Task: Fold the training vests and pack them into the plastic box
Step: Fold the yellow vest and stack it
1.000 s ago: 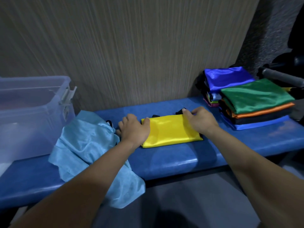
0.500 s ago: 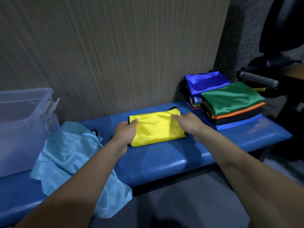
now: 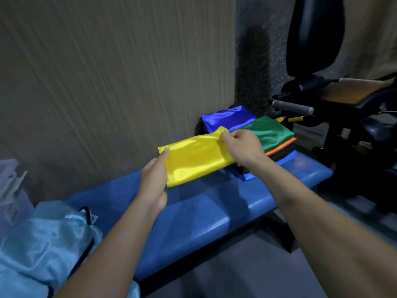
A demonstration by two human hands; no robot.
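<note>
You hold the folded yellow vest [image 3: 197,155] just above the blue bench [image 3: 193,211], your left hand [image 3: 153,181] pinching its near-left end, your right hand [image 3: 242,147] pinching the far-right edge beside the stack of folded vests [image 3: 272,134]. The satin looks light, limp and slippery, so the fold may slide open. Keep both ends gripped and support it underneath; the plastic box [image 3: 10,190] sits far left.

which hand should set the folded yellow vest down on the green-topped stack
Right, probably. The right hand pinches the shiny folded yellow vest at its far end, already over the green-topped stack of folded vests; the left hand holds the end farthest from it.
</note>
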